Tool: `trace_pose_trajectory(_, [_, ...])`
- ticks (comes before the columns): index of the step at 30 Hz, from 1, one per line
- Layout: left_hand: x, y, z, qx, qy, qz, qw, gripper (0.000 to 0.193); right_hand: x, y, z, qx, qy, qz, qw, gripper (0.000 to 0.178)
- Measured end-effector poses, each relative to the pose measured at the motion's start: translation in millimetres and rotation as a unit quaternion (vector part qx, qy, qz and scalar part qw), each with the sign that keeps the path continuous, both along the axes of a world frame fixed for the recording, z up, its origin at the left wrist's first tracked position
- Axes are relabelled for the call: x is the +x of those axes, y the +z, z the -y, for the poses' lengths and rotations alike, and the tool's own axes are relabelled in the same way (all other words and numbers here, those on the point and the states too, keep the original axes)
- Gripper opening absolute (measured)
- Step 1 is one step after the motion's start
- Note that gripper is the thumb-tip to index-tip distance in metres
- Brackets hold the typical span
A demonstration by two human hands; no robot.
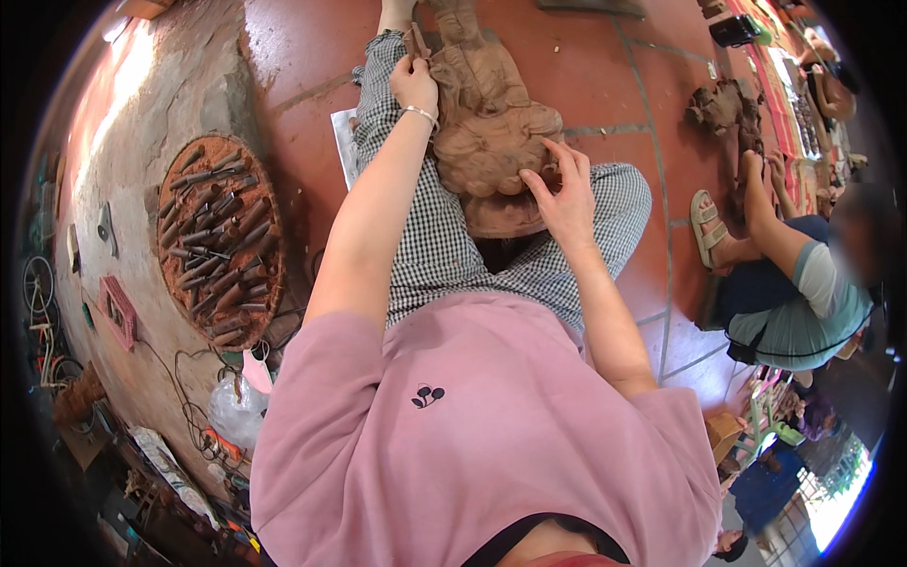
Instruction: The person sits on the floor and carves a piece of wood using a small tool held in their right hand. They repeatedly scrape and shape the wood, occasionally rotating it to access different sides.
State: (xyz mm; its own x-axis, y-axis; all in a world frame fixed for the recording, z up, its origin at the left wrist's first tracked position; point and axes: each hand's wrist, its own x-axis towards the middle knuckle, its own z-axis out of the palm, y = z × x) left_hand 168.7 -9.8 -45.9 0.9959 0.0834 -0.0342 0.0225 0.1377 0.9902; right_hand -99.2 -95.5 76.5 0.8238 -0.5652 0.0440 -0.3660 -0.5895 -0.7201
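A brown carved wooden statue (501, 123) lies between my legs on the tiled floor, its rounded, lobed base toward me. At its left edge, my left hand (414, 85) is closed in a grip. A thin brownish piece sticks out past those fingers, too small to name; whatever lies inside the grip is hidden. My right hand (565, 200) rests on the right side of the lobed base, thumb and fingers spread and touching the wood.
On the left stands a round tray (168, 274) of sawdust with several chisel-like tools. Cables and a plastic bag (236, 411) lie below it. To the right a seated person (803, 293) handles another dark carving (723, 106). A white sheet (344, 142) sits beside my left leg.
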Motion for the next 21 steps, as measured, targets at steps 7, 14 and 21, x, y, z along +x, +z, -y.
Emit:
trace_pose_trajectory(7, [-98, 95, -42, 0.074, -0.032, 0.072, 0.994, 0.01, 23, 18, 19, -0.146, -0.01, 0.146, 0.978, 0.029])
trace_pose_trajectory(14, [-166, 88, -19, 0.173, -0.148, 0.101, 0.969, 0.017, 63, 20, 2, -0.006, 0.058, 0.049, 0.997, 0.037])
trace_pose_trajectory(21, [-150, 89, -29, 0.289, -0.09, 0.272, 0.913, 0.052, 66, -18, 46, 0.296, -0.022, 0.135, 0.945, 0.025])
